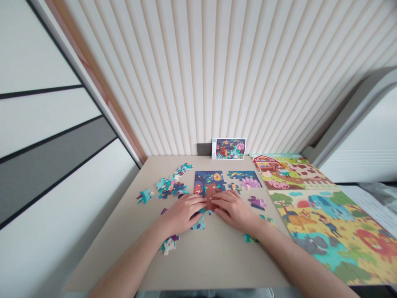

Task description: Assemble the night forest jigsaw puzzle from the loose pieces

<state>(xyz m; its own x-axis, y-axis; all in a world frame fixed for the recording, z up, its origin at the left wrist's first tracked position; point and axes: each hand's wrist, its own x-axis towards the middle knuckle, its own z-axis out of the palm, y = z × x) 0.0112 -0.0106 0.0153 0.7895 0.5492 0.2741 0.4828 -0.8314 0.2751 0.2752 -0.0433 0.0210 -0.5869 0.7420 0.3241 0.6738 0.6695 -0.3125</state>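
Observation:
On the beige table (198, 260) a partly joined jigsaw block (208, 182) in dark blue with an orange creature lies in the middle. My left hand (182, 211) and my right hand (234, 207) rest flat side by side just below it, fingertips pressing on a reddish-brown piece (211, 198) at the block's lower edge. Both hands have the fingers stretched out. A second joined section (246, 179) with purple and pink lies to the right of the block. Loose pieces (170, 186) are scattered to the left.
A reference picture card (228, 148) leans on the ribbed wall at the table's back. Two finished farm and animal puzzles (328, 223) cover the right side. Single pieces lie near my wrists: a purple one (257, 203), a white-and-purple one (169, 243), a teal one (145, 195).

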